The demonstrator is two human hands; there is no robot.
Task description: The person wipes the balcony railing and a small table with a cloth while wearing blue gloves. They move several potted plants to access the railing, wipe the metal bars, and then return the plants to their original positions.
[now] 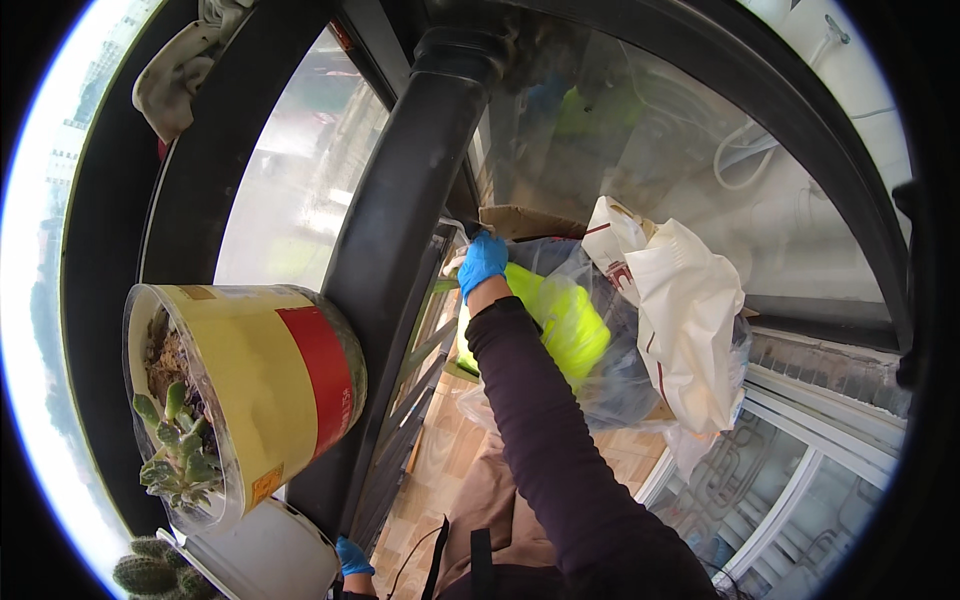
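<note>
My right hand (pixel 484 262), in a blue glove, reaches into the corner beside the black window post (pixel 420 157). A small dark thing and a pale bent piece show at its fingertips; whether it grips either is unclear. Close to its wrist lies a neon yellow item (pixel 574 330) under clear plastic. My left hand (pixel 352 559), also blue-gloved, is low at the bottom edge, next to a white pot (pixel 277 551) and the dark frame. Its fingers are partly hidden, so its hold cannot be made out.
A yellow and red tub (pixel 300 367) with a succulent (pixel 180 442) stands on the dark ledge, near a cactus (pixel 150 574). A white bag (pixel 682 300) rests on plastic-wrapped goods. Behind is a cardboard flap (pixel 532 221); a grey cloth (pixel 176 82) hangs upper left.
</note>
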